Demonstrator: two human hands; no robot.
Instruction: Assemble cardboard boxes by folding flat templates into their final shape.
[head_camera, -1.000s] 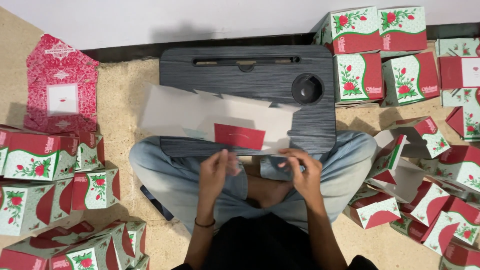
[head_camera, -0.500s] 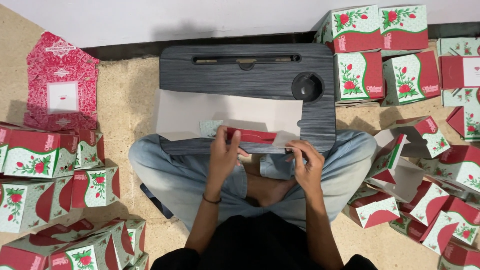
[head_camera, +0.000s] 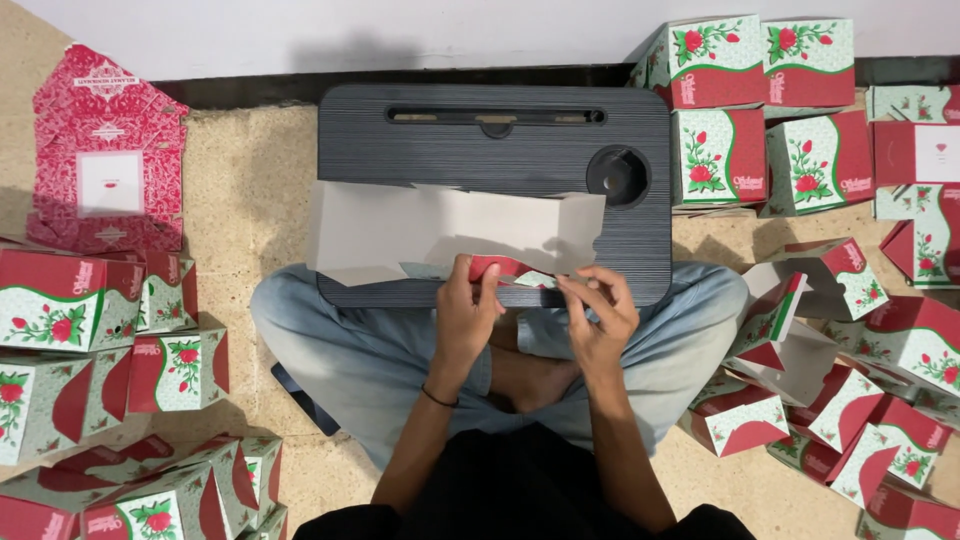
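Grey-white cardboard blank (head_camera: 455, 230), unfolded carton w/ plain inner face up, lies flat on dark lap desk (head_camera: 500, 150) across person's crossed legs; near edge hangs at desk's front lip, right where both hands work. Long axis runs left-right, parallel to desk's front edge; left end near desk's left side, right end stops just short of round cup recess (head_camera: 617, 172). Printed side faces down, only a red/green flap (head_camera: 505, 270) shows, turned up at the near edge. Left hand (head_camera: 465, 310) closed on that flap, fingers curled over it, thumb side pressing toward desk, prob. to hold the fold line steady. Right hand (head_camera: 600, 315) pinches the flap's right part btwn thumb and fingertips, fingers bent, not flat. Blank looks kept flat on desk so the hard surface backs the crease; judgement only. Thin dark band on left wrist. Person sits cross-legged in light blue jeans (head_camera: 340, 345) on beige floor, black top at bottom of view. Around: finished cartons w/ rose print stacked left (head_camera: 60, 315) and right (head_camera: 760, 65), some tipped over at lower right (head_camera: 850, 400), all within arm's reach, apart from desk. Flat red patterned blank (head_camera: 105, 150) lies on floor at upper left, well apart from hands. Dark flat object (head_camera: 300, 395) partly under left thigh, can't tell what.
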